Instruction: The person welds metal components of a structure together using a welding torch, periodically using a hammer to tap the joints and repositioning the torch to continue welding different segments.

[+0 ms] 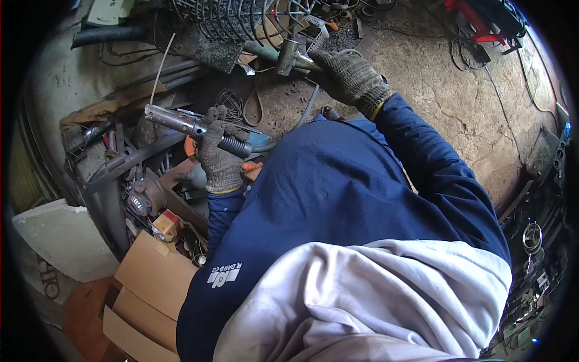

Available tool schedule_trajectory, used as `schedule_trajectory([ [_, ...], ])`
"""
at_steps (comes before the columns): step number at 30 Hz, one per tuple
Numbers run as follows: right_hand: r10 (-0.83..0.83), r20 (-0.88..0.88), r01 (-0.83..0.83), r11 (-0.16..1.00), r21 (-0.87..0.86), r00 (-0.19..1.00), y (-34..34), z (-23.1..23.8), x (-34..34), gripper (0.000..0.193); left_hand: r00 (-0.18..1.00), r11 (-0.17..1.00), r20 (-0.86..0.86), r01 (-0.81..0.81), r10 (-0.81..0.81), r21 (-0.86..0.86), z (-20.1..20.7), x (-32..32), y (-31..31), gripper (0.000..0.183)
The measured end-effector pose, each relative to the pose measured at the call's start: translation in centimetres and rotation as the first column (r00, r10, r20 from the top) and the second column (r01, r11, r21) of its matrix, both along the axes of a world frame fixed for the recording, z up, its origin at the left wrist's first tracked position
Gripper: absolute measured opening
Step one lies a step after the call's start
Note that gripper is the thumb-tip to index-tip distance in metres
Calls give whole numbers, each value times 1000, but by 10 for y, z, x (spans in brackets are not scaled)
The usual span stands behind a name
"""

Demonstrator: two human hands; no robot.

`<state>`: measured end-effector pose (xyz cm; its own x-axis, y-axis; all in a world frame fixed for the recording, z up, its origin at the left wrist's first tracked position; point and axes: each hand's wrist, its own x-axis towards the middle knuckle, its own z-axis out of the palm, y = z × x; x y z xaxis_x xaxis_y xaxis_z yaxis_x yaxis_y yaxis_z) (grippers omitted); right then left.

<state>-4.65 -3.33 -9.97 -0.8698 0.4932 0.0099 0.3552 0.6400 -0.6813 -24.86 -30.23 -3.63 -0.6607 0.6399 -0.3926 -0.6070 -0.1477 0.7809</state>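
My left hand (219, 158), in a grey knit glove, is closed around a welding electrode holder (178, 120). A thin pale electrode (161, 69) sticks up from the holder's far end. My right hand (351, 78), gloved the same way, grips a hammer (287, 58) with its fingers close to the metal head. The hammer head is just in front of a cage-like piece of curved metal bars (232, 21) at the top. Whether the hammer touches that piece, I cannot tell. Most of the hammer's handle is hidden by my right hand.
On the left lie metal bars (136, 161), a small grinder-like motor (145, 196) and an open cardboard box (145, 271). A coil of wire (229, 102) rests on the stained floor (422, 90). A red machine (476, 21) with cables stands at the upper right.
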Motion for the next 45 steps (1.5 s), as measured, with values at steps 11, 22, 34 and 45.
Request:
schedule_trajectory([
  [11, 54, 28, -55, 998, 25, 998, 0, 15, 1, 41, 1000, 1000, -27, 12, -13, -29, 9, 2, 25, 46],
  [22, 23, 126, -27, 999, 32, 992, 4, 13, -1, 41, 999, 999, -43, 27, -28, -17, 7, -2, 27, 42],
  [34, 86, 151, -85, 996, -16, 985, -2, 29, 3, 39, 1000, 1000, 12, -26, 26, 13, 2, -2, 27, 40],
  [45, 107, 105, -112, 993, 45, 989, 8, 9, 32, 43, 994, 1000, -113, 0, 1, 13, -4, 10, 29, 45],
])
